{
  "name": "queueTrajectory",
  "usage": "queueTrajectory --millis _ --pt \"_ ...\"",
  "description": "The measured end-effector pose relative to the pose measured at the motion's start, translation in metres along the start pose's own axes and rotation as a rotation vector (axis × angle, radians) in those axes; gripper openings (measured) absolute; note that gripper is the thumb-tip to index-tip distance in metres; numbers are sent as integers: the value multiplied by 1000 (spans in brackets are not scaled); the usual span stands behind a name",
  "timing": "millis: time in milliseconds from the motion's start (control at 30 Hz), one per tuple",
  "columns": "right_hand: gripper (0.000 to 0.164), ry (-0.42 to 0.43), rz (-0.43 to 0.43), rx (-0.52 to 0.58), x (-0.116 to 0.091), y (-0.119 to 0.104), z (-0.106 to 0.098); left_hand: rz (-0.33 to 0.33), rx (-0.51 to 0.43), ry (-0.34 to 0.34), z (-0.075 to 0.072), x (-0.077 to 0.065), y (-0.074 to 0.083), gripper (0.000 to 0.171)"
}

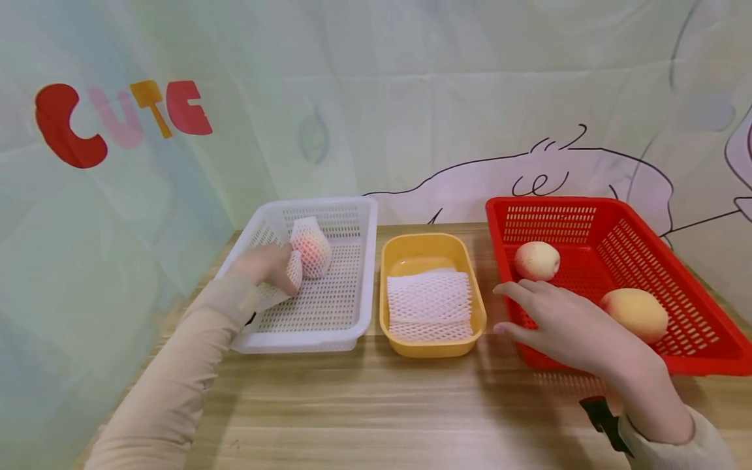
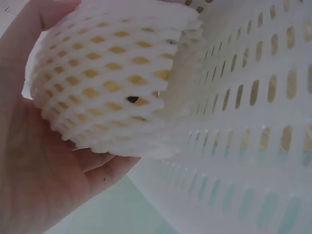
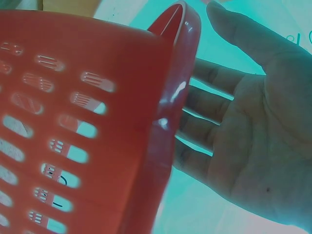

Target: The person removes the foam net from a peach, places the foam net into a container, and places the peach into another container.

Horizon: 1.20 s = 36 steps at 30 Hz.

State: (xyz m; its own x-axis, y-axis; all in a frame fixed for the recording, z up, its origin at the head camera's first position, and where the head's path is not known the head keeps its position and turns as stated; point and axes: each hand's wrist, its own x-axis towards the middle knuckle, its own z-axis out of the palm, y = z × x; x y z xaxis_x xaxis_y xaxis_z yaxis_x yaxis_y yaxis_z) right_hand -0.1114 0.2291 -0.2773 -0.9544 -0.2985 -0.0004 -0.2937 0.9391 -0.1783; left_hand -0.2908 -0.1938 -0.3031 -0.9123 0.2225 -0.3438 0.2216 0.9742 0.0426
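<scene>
A netted fruit (image 2: 97, 80) is held by the left hand (image 1: 258, 264) in the white basket (image 1: 305, 341), beside a netted peach (image 1: 316, 253). The right hand (image 1: 555, 316) is spread loosely by the red basket (image 1: 593, 267), where two peaches (image 1: 537, 261) are seen.

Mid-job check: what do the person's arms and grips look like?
The left sleeve is long, pale beige and creased; the right sleeve is pale too, with a black piece beside it. The left grip and right grip wear no gloves.

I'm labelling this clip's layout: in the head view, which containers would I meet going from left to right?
White basket → yellow tray with white foam netting → red basket.
</scene>
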Motion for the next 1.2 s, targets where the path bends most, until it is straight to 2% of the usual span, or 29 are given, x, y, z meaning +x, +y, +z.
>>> queueTrajectory --millis 267,467,700,967,1200 --pt "60 7 1 -1 0 0 0 36 -6 -8 -10 -8 6 106" --pt "60 1 7 3 0 0 0 91 -5 49 -17 -13 16 101" --pt "60 8 -10 -5 1 0 0 144 49 118 -27 -22 32 97" --pt "59 16 -14 -14 1 0 1 207 118 187 -34 -39 62 90" --pt "61 5 -4 -13 2 0 1 238 185 262 -38 -50 90 94"
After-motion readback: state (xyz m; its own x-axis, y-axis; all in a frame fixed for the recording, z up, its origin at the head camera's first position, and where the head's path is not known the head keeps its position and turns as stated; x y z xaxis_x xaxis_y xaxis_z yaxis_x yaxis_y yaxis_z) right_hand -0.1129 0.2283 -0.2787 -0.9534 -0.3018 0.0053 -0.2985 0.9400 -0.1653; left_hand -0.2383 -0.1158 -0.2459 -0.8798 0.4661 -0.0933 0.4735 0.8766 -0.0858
